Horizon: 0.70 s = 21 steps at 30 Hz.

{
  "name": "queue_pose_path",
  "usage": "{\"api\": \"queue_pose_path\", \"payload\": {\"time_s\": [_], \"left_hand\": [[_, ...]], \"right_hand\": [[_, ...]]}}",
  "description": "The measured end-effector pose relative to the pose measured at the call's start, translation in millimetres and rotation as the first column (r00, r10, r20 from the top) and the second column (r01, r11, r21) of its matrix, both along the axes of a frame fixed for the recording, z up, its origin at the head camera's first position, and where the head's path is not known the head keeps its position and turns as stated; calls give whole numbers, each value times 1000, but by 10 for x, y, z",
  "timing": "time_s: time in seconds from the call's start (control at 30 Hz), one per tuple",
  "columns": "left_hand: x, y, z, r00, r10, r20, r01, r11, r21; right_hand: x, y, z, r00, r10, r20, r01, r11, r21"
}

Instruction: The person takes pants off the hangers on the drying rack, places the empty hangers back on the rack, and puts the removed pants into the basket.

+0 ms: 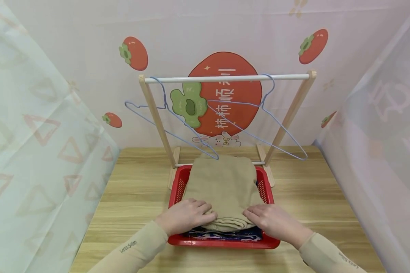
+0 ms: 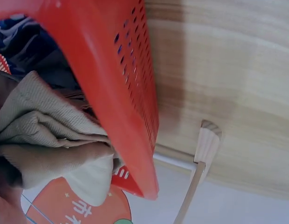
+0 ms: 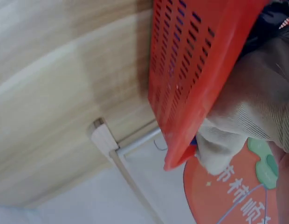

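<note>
A folded khaki garment lies on top of other cloth in a red plastic basket. Its near edge shows several stacked layers, and its far end reaches past the basket's back rim. My left hand grips the garment's near left corner, with fingers bent over the fabric. At the near right corner my right hand holds it in a similar way. The left wrist view shows the khaki cloth bunched above the rim. Beneath it, dark blue patterned cloth peeks out at the front.
Behind the basket stands a rack with wooden legs and a white rail. Two blue wire hangers hang from it, a left hanger and a right hanger. The wood-grain table extends to both sides, bounded by printed sheets.
</note>
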<state>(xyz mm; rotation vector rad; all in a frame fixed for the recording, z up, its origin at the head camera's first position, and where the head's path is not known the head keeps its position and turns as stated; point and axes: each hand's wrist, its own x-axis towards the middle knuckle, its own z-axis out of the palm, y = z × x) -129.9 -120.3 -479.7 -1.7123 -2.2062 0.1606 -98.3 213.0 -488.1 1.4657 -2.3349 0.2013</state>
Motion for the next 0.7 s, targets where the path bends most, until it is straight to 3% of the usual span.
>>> {"api": "queue_pose_path", "payload": {"time_s": [0.2,0.33,0.4,0.47,0.57,0.63,0.7], "left_hand": [[66,-22,-63,999,-16,52,14,999,33],[101,-66,-39,985,10,170,-9,1000,-9],[120,-110,12,959,64,275,-46,996,-73],[134,-156,76,908,154,390,-104,984,-147],[136,-234,147,847,255,467,-186,964,-189],[113,-297,164,825,277,492,-232,961,-151],[79,-384,164,823,272,499,-272,959,-74]], "right_hand": [[62,-42,-100,1000,4,-19,-4,1000,-1],[102,-7,-110,997,-12,74,9,999,40],[119,38,-96,987,-18,159,12,999,39],[134,98,-73,970,-23,241,19,1000,21],[146,204,-22,951,-48,306,60,998,-31],[147,281,8,947,-80,312,103,993,-58],[136,364,32,942,-128,311,161,984,-81]]}}
